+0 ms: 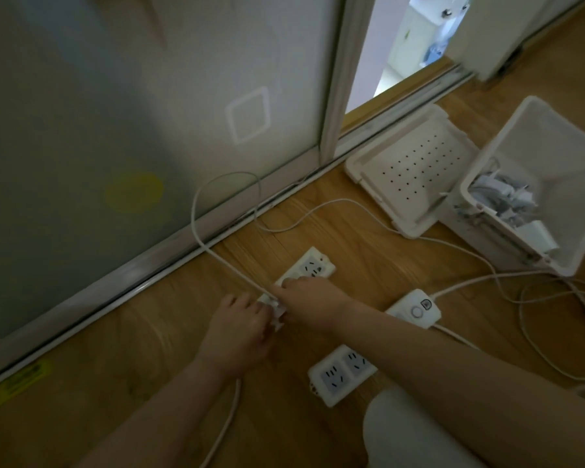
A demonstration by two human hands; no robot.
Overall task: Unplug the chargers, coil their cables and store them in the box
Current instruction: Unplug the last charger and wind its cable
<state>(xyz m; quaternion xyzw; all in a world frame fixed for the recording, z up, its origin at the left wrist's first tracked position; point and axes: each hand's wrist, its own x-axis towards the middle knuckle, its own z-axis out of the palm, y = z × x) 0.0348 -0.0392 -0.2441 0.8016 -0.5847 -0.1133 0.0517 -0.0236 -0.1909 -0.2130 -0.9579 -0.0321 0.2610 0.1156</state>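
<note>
White charger [273,312] pinched in left hand [240,329], right hand [309,300] flat on power strip [313,265], loose cables [466,282] before box [554,157].

Left hand [237,332], right hand [313,300] and forearms [453,366] bare; knee in pale grey trousers [419,434].

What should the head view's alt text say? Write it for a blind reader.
A person's left hand grips a small white charger while the right hand presses a white plastic power strip on a wooden floor. An open white plastic box holding more chargers stands to the right.
</note>
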